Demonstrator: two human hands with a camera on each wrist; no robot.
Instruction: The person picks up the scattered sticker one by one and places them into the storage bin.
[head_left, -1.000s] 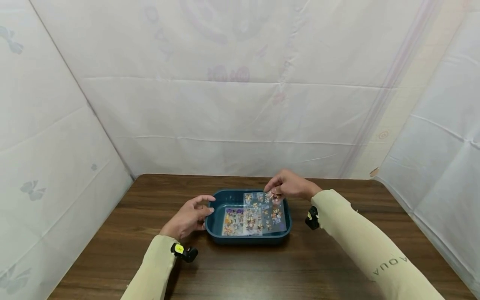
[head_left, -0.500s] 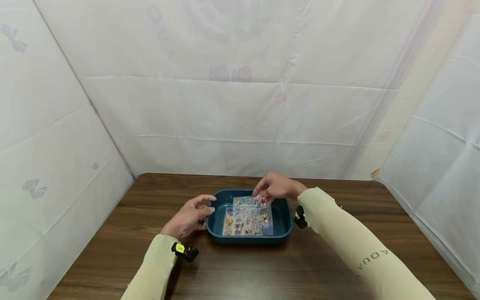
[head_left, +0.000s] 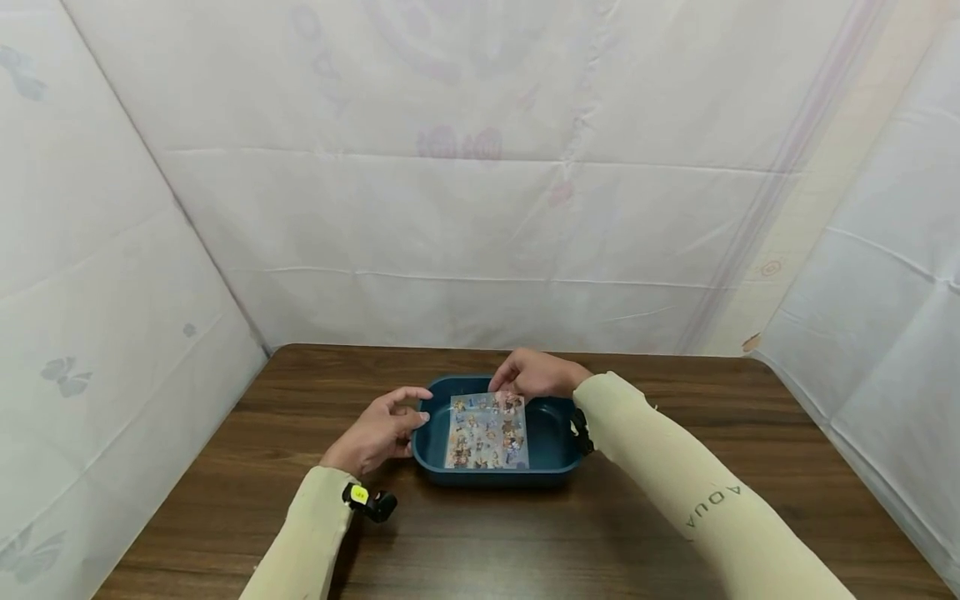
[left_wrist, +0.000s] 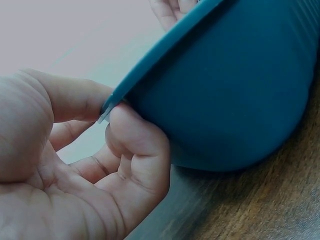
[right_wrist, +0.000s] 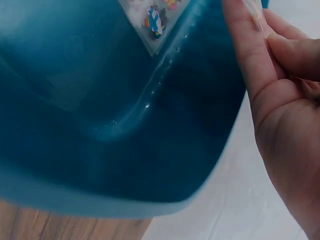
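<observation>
A dark teal tray (head_left: 495, 478) stands on the brown wooden table (head_left: 480, 542). My left hand (head_left: 381, 429) grips the tray's left rim; in the left wrist view the thumb and a curled finger of my left hand (left_wrist: 112, 119) pinch the edge of the tray (left_wrist: 240, 90). A clear sticker sheet (head_left: 487, 432) printed with small colourful figures lies in the tray's left half. My right hand (head_left: 531, 375) pinches the sheet's far edge, over the tray's back rim. The right wrist view shows my right hand (right_wrist: 270, 70) beside the tray's inner wall (right_wrist: 125, 130) and one corner of the sheet (right_wrist: 156, 22).
White cloth sheets wall the table in at the back and on both sides. Small black wrist cameras sit on my left sleeve (head_left: 371, 504) and right sleeve (head_left: 579, 433). Bare wood lies in front of the tray and on either side.
My right hand has carried the sticker sheet leftward and down, from the tray's right half onto the sheet lying at the left. My left hand has stayed on the rim.
</observation>
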